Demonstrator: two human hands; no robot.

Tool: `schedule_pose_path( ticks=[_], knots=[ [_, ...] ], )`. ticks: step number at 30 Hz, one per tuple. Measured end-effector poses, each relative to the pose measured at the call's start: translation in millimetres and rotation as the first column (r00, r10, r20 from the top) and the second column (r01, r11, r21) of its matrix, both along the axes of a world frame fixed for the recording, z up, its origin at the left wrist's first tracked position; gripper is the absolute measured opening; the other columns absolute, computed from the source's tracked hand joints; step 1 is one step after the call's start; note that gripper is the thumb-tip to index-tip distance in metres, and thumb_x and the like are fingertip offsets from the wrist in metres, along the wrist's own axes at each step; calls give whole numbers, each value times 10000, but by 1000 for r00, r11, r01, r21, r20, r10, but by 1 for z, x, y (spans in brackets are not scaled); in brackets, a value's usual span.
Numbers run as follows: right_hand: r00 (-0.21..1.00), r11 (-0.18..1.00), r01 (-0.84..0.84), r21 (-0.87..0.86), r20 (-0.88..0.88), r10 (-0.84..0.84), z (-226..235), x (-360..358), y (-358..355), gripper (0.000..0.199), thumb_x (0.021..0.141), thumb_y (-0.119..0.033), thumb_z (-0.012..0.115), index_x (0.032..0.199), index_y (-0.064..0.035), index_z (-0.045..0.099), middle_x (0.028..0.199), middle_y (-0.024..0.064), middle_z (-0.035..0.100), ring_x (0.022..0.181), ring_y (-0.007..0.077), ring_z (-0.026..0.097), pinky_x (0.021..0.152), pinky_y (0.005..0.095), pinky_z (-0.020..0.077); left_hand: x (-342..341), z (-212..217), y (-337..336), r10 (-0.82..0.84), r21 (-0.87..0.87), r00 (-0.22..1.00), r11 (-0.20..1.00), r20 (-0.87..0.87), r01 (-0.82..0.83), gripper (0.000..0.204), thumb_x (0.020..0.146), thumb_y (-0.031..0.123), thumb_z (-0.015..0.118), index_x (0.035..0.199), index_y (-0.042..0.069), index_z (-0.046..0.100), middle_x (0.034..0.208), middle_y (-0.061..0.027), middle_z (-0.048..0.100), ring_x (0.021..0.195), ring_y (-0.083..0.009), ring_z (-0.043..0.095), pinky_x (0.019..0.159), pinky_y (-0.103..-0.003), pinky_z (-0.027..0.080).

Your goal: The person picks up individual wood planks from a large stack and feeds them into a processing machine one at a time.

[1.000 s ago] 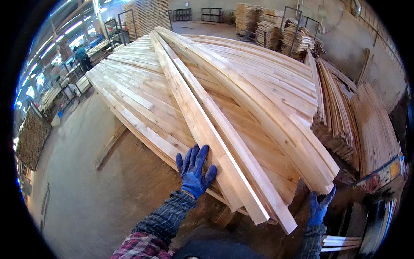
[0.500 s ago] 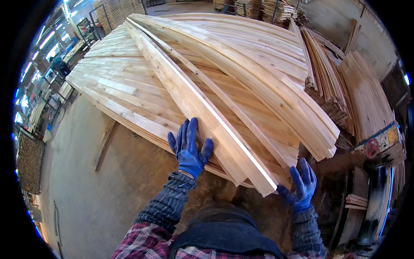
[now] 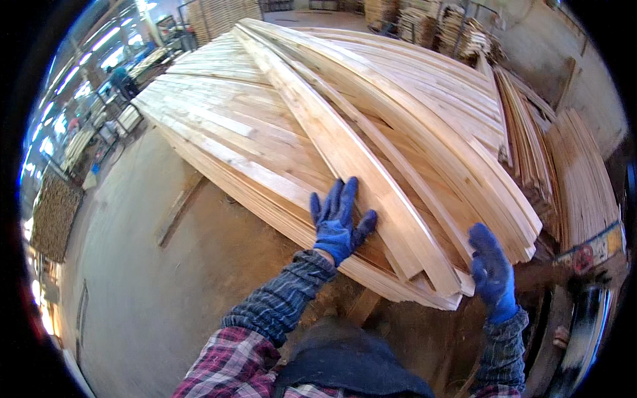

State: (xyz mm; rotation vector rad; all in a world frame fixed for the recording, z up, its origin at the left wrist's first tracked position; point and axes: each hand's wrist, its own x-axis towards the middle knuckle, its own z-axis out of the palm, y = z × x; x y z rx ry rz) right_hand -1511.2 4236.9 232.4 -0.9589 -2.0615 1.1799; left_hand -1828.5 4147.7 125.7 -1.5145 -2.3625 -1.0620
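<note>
A big stack of long pale wooden boards (image 3: 265, 132) fills the middle of the view. One long board (image 3: 352, 159) lies slantwise on top, its near end sticking out toward me. My left hand (image 3: 337, 222), in a blue glove, rests flat with fingers spread on the boards beside that top board. My right hand (image 3: 491, 272), also in a blue glove, is at the near end of the stack's right side, fingers together against the board ends; whether it grips one I cannot tell. Both sleeves are dark plaid.
More board stacks (image 3: 577, 179) lie to the right, and further piles (image 3: 431, 23) stand at the back. A loose plank (image 3: 178, 207) lies on the dusty concrete floor (image 3: 159, 298) to the left. A person in blue (image 3: 121, 81) stands far left by windows.
My head has moved and the view has shifted. My right hand has risen from below the stack to the board ends. My left hand stays flat on the boards.
</note>
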Motion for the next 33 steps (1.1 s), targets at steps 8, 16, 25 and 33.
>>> schedule_pose_path(
  ticks=[8, 16, 25, 33],
  knots=[
    [872, 896, -354, -268, 252, 420, 2, -72, 21, 1035, 758, -375, 831, 1546, -31, 256, 1491, 187, 447, 1400, 268, 404, 1169, 363, 288, -22, -3, 19, -327, 551, 712, 828, 621, -100, 760, 922, 260, 718, 1510, 26, 298, 1469, -176, 455, 1361, -272, 434, 1108, -389, 385],
    [934, 786, -228, -574, 100, 343, 45, -71, 51, 987, 637, -222, 853, 1484, -8, 393, 1388, 132, 542, 1304, 250, 485, 1136, 354, 327, -25, 37, 36, -349, 420, 321, 888, 880, -187, 954, 880, 328, 764, 1511, -62, 165, 1460, -233, 422, 1306, -289, 463, 1094, -346, 395],
    [937, 671, -116, -732, 144, 320, 79, -79, 32, 861, 695, -231, 818, 1435, 25, 460, 1324, 158, 599, 1204, 251, 573, 1069, 361, 414, -30, 37, 47, -246, 449, 507, 831, 826, -329, 845, 919, 449, 684, 1452, -107, 335, 1433, -256, 458, 1305, -315, 483, 1094, -366, 394],
    [916, 948, -229, -219, 281, 286, 33, -87, 11, 757, 807, -326, 787, 1421, -12, 474, 1341, 201, 574, 1252, 319, 538, 1079, 404, 398, -38, 49, 46, -618, 574, -487, 777, 617, -259, 709, 889, 422, 730, 1410, 73, 397, 1218, -157, 574, 1138, -321, 599, 998, -528, 509]
  ],
)
